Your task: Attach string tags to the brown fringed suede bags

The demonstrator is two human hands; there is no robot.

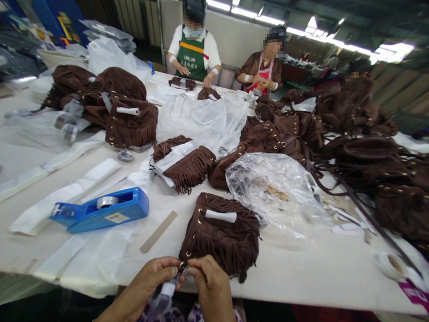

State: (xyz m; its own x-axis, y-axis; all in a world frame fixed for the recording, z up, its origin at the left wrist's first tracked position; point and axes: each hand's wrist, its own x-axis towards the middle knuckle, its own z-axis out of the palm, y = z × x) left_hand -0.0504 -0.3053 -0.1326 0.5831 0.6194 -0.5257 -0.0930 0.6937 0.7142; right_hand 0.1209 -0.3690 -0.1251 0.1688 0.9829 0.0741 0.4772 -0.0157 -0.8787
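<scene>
- Grip of the left hand (153,277): thumb and fingers pinched together on a small, shiny, dark metal ring-like fitting (183,267), probably to steady it.
- Grip of the right hand (213,282): fingertips closed on the same fitting from the other side; 2 hands meeting like this seems to give fine control over so small a part.
- The fitting is at the near edge of the pale, flat worktop (305,279), by the near corner of a dark brown, fringed, suede-like bag (222,246). Whether the 2 are joined, I cannot tell.
- Below the left fingers hangs a white-wrapped piece (168,288) with clear plastic about it, presumably as protection from scratches.
- The fringed bag lies on its side, a rolled white paper sleeve (221,216) across it, perhaps to keep parts from rubbing.
- To its left, a blue plastic tape dispenser (127,205) stands near a thin, straight, grey-beige strip (158,231); both look placed for easy reach.
- Just behind the fringed bag lies a crumpled clear plastic bag (276,175), maybe set back to leave working room.
- Across the worktop are 2 people: a person in a green apron (195,61) and a person in a red apron (261,78).
</scene>
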